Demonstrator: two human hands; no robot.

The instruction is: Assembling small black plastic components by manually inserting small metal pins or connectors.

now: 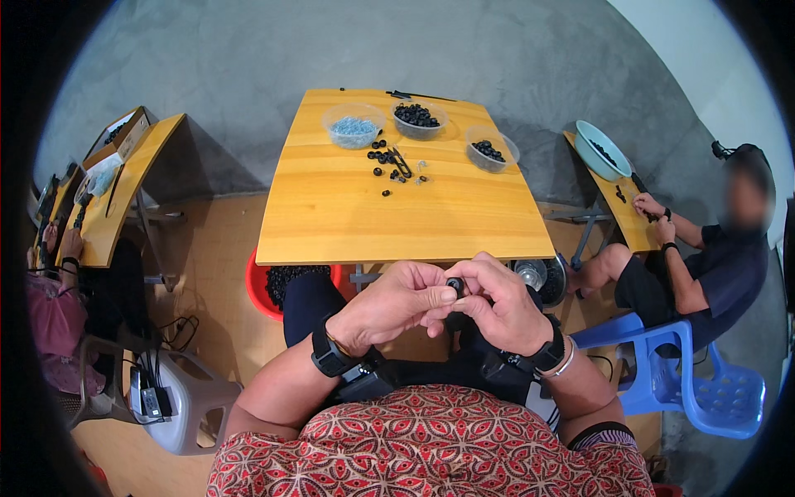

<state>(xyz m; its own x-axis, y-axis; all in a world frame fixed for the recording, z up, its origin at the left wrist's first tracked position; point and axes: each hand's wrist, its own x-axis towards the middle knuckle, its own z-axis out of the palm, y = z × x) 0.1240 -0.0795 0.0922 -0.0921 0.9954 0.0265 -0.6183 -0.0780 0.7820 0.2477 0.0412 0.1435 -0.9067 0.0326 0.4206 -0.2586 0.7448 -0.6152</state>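
Note:
Just past the table's near edge, over my lap, both hands meet around a small black round part [455, 284] with a hole or recess in its face. The thumb and fingers of my left hand [396, 305] pinch it from one side. On the other side my right hand [507, 308] closes on it with thumb and forefinger. Its lower part is hidden by my fingers. Farther off on the yellow table [397, 219] lie several loose black parts [378, 156], around a black two-armed tool [402, 162] resembling snips or tweezers.
Clear bowls on the table hold light blue pieces [354, 127] and black parts [416, 114]. Below is a red basin [258, 291] of black parts. A grey stool [192, 398] stands left. Co-workers sit at side tables; the right one is by a blue chair [662, 364].

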